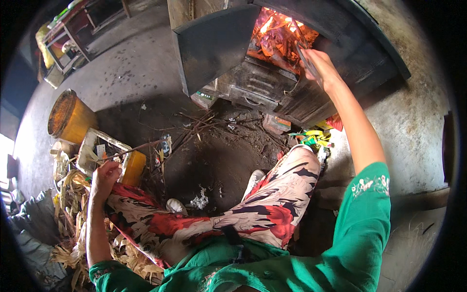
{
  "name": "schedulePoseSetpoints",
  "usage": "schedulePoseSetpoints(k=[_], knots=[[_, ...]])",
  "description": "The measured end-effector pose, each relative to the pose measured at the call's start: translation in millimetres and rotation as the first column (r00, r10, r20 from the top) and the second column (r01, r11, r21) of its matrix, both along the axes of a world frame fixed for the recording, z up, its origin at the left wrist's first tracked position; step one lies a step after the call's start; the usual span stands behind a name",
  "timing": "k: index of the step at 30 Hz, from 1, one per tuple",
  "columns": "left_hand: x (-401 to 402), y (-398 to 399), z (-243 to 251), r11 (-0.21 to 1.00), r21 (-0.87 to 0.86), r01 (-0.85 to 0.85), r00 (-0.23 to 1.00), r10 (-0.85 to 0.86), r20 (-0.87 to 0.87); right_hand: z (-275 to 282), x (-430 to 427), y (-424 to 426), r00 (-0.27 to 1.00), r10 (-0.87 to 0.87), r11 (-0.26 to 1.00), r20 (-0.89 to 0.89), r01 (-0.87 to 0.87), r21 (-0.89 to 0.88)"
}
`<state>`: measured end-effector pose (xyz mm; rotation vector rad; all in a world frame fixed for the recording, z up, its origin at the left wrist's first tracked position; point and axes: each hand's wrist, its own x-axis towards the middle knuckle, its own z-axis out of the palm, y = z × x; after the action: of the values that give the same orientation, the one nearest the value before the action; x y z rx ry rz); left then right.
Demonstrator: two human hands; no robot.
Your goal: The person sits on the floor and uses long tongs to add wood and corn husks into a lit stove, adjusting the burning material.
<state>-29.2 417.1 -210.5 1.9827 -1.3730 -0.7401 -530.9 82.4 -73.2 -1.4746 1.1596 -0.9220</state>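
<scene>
My right hand [319, 67] is closed around the handle of metal tongs [306, 60], whose far end is at the mouth of the firebox. Inside the metal stove [365, 47], a fire [277, 40] of sticks and embers burns bright orange. The stove's dark metal door [219, 45] stands wide to the left of the opening. My left hand [105, 175] rests by my left knee with its fingers curled, near the lower end of a thin stick [135, 149]; whether it grips the stick is not clear.
Thin twigs [197, 126] lie on the dark floor before the stove. On the left are a rusty yellow bucket [82, 116], a worn white box [89, 144] and dry corn husks [78, 211]. A brick [276, 124] sits under the stove's front. Colourful wrappers [313, 138] lie by my right knee.
</scene>
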Motion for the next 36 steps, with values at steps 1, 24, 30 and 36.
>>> schedulePoseSetpoints(k=[1, 24, 30, 36], knots=[[-3.0, 1.6, 4.9, 1.0, 0.0, -0.012, 1.0, 0.012, 0.024, 3.3, 10.4, -1.8, 0.999, -0.036, 0.998, -0.036, 0.034, -0.044], [-27.1, 13.7, 15.5, 0.963, -0.232, -0.138, 0.961, 0.187, 0.205, 27.4, -89.3, 334.6, 0.988, -0.087, 0.683, -0.129, 0.154, 0.714], [-82.6, 63.2, -9.6, 0.854, -0.453, -0.255, 0.963, 0.264, -0.044, 35.0, -40.9, 312.5, 0.836, 0.537, 0.744, -0.117, -0.404, 0.532], [-128.0, 139.0, -70.0, 0.901, -0.296, -0.316, 0.901, 0.187, -0.392, 53.0, 24.1, 277.4, 0.681, 0.731, 0.549, -0.041, -0.552, 0.628]])
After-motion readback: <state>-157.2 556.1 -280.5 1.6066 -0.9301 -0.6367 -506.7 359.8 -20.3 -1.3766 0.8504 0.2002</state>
